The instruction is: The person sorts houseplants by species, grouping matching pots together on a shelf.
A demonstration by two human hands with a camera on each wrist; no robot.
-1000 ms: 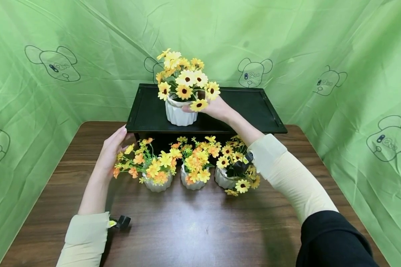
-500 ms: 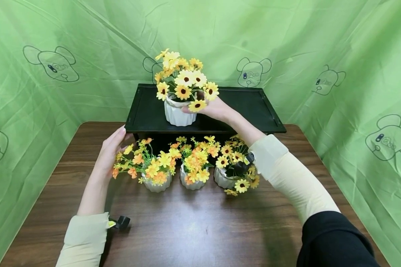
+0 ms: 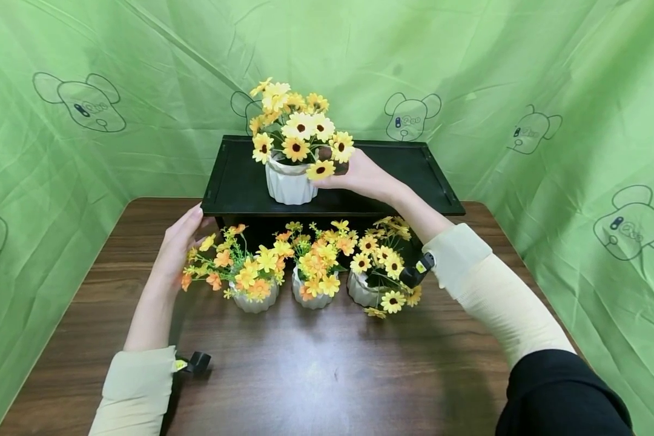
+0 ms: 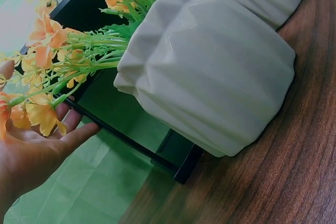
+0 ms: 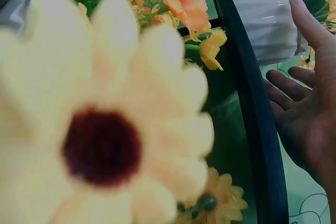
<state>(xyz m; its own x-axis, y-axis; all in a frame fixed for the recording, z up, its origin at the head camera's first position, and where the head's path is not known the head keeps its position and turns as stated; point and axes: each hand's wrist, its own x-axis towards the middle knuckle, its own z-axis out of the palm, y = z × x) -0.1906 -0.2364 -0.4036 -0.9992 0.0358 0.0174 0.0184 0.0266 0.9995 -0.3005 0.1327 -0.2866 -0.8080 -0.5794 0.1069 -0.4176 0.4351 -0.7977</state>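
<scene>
In the head view a white fluted pot of yellow daisies (image 3: 292,184) stands upright on the black shelf (image 3: 381,163), left of its middle. My right hand (image 3: 366,175) is at the pot's right side, palm facing it. The right wrist view shows the thumb overlapping the pot's rim, with the other fingers loosely spread and apart from it; thumb contact cannot be told. At the shelf's front left corner my left hand (image 3: 175,245) holds the edge, thumb side up. Its lower fingers (image 4: 81,134) lie against the shelf's side bar in the left wrist view.
Under the shelf's front stand several more white pots: orange-yellow flowers left (image 3: 256,297), orange-yellow flowers in the middle (image 3: 313,297), yellow daisies right (image 3: 366,293). They stand on the brown wooden table (image 3: 305,387). A green cloth (image 3: 327,48) surrounds it.
My right hand has loosened from the pot and drawn slightly to the right, its wrist moving right and down. The pot stays on the shelf; my left hand keeps its place at the corner.
</scene>
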